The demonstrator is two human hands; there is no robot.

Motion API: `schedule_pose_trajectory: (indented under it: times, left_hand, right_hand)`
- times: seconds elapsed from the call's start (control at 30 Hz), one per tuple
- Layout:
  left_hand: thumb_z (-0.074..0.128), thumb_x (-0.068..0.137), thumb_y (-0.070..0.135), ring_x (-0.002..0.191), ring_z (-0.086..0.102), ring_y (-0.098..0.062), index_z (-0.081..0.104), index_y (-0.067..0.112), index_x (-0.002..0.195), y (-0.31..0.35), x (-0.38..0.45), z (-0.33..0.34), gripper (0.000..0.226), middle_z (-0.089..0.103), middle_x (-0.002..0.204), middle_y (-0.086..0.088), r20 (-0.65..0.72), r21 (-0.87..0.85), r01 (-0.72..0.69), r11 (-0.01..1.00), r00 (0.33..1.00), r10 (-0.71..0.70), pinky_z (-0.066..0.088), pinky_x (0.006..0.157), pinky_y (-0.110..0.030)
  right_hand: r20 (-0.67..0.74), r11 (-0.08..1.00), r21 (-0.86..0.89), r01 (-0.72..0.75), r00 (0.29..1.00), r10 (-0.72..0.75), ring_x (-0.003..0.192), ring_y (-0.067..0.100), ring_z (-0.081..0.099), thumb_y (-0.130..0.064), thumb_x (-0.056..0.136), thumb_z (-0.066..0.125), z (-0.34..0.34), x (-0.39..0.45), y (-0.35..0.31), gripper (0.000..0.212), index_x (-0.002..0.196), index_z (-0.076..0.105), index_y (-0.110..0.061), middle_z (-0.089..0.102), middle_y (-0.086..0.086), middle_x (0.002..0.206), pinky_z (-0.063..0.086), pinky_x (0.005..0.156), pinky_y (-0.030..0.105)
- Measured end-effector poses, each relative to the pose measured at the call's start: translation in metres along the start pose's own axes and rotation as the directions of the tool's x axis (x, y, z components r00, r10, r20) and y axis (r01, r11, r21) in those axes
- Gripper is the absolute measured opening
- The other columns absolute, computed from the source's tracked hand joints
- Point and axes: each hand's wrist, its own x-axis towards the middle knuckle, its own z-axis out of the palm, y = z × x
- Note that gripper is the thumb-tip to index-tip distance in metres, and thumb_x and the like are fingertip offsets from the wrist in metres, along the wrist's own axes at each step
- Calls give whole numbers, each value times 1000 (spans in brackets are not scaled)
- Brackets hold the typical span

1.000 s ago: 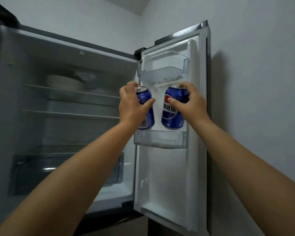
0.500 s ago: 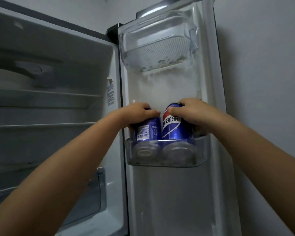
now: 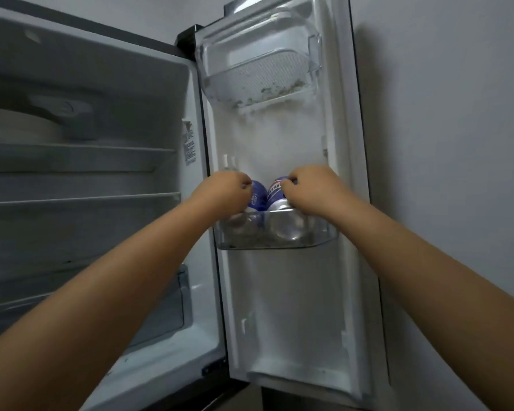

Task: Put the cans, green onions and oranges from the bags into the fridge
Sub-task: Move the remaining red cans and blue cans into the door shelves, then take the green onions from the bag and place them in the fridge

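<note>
Two blue cola cans stand side by side in the middle door bin (image 3: pixel 324 237). The left hand (image 3: pixel 223 192) grips the left can (image 3: pixel 257 197) from above; the right hand (image 3: pixel 307 188) clasps the right can (image 3: pixel 276 192).

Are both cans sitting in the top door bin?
No, both cans stand in the middle door bin; the top bin holds none.
</note>
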Motion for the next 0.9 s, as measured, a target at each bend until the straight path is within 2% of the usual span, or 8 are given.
schedule_pose_trajectory:
  times: [0.03,0.1,0.27,0.4,0.53,0.6,0.8,0.9]
  left_hand:
    - [38,97,15,116,53,-32,57,9,127,3,-12,-3,36,58,128,-16,-9,22,21,1000,1000,-21,43,93,-34]
    - [40,96,18,116,53,-34,57,13,127,11,-40,-9,35,59,127,-16,-33,62,68,996,997,-66,44,93,-34]
    - [41,93,17,115,54,-35,60,13,121,33,-137,-24,34,59,126,-15,-81,229,180,957,983,-166,45,91,-37]
    - [39,95,19,110,55,-35,60,9,118,46,-233,-46,32,58,120,-15,-27,370,321,872,942,-335,47,86,-38]
    - [41,93,16,110,55,-35,59,9,115,48,-341,-89,30,58,119,-15,1,474,479,739,839,-545,47,83,-39]
    - [42,92,17,111,56,-36,60,10,112,51,-403,-117,28,60,119,-14,-20,503,558,660,771,-636,47,88,-40]
    - [43,93,17,120,52,-32,57,13,125,81,-623,-210,34,56,129,-11,-87,527,759,383,496,-864,45,92,-36]
    - [43,94,18,117,53,-31,57,12,124,110,-739,-259,33,56,128,-12,-100,532,805,264,368,-924,46,93,-37]
  right_hand:
    - [-6,1000,3,22,1000,-22,103,34,55,-20,95,36,-1,-6,1,31,95,61,-1,60,25,115,33,69,28]
    - [-17,997,25,76,997,-76,108,36,54,-18,94,39,-7,-25,5,31,102,62,0,60,25,118,39,77,31]
    - [-66,959,82,272,961,-267,109,38,54,-10,86,46,-15,-89,12,29,108,61,1,59,26,117,41,84,34]
    - [43,893,255,371,918,-393,115,36,51,-11,85,48,-17,-154,-14,33,114,59,2,56,23,123,41,94,36]
    - [118,772,472,426,837,-534,119,32,50,-14,89,49,-29,-234,-70,35,121,56,-2,55,19,128,38,99,35]
    - [141,714,527,460,782,-607,120,32,49,-14,89,47,-38,-280,-103,35,121,55,-2,54,18,129,38,99,36]
    - [144,500,676,541,569,-810,113,35,53,-12,87,48,-87,-460,-211,33,116,60,-2,60,20,121,43,94,39]
    - [132,390,764,514,467,-874,113,33,53,-13,88,48,-123,-570,-260,32,116,60,-4,61,17,120,43,92,37]
